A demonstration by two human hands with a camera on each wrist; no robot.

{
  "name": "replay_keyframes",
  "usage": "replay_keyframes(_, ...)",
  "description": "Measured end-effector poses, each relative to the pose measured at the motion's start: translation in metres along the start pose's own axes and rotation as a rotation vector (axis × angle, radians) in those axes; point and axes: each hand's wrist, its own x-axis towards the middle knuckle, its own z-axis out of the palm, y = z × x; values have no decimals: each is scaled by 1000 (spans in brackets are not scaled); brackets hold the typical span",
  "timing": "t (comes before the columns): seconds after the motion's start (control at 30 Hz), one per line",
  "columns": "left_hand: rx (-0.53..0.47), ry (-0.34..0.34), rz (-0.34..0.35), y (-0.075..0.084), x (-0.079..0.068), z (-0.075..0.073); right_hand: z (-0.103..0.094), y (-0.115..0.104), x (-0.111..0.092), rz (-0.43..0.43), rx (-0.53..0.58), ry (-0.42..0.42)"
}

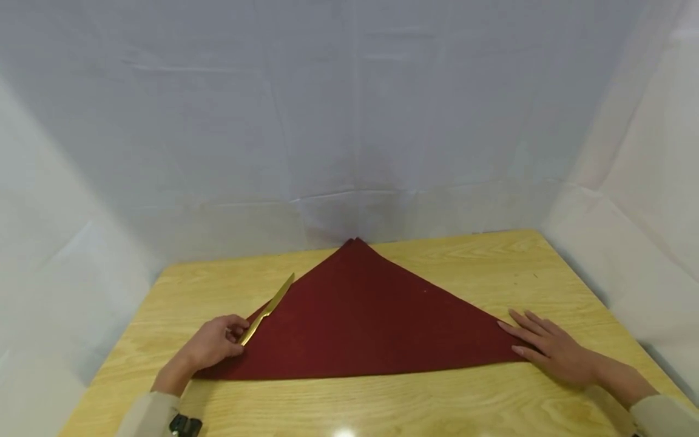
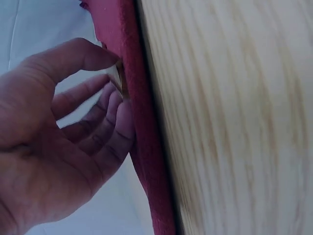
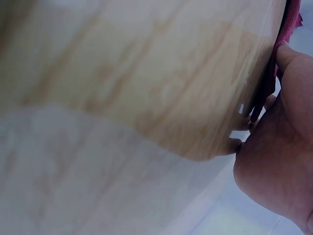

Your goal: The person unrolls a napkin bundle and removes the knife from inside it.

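A dark red cloth napkin (image 1: 371, 315), folded to a triangle, lies with its peak toward the back wall and its long edge toward me. Along its left slope lies a gold table knife (image 1: 269, 308), blade pointing up and right in the head view. My left hand (image 1: 215, 341) pinches the knife's handle end between thumb and fingers, low over the cloth's left corner. In the left wrist view the gold handle (image 2: 119, 81) shows between the thumb and curled fingers. My right hand (image 1: 557, 351) rests with straight, spread fingers on the napkin's right corner.
Beneath the napkin is a light wooden table (image 1: 338, 406). A pale sheet (image 1: 349, 121) hangs close behind the table, with more white sheeting (image 1: 644, 182) on the right and left sides. The napkin's peak reaches the table's back edge.
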Motion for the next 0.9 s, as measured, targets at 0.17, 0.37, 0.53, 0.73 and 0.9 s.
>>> replay_keyframes(0.17, 152, 48, 16, 4, 1, 3, 0, 0, 3, -41, -10, 11)
replay_keyframes(0.37, 124, 69, 13, 1, -1, 6, 0, -2, 1, 6, -16, -1)
replay_keyframes(0.53, 67, 92, 7, -1, -3, 6, 0, -2, 1, 7, -14, 0)
replay_keyframes(0.73, 135, 119, -16, 4, -4, 9, 2, -2, 0, 23, -6, -5)
replay_keyframes(0.9, 214, 132, -27, 9, -5, 10, 2, -2, 1, -16, -12, 13)
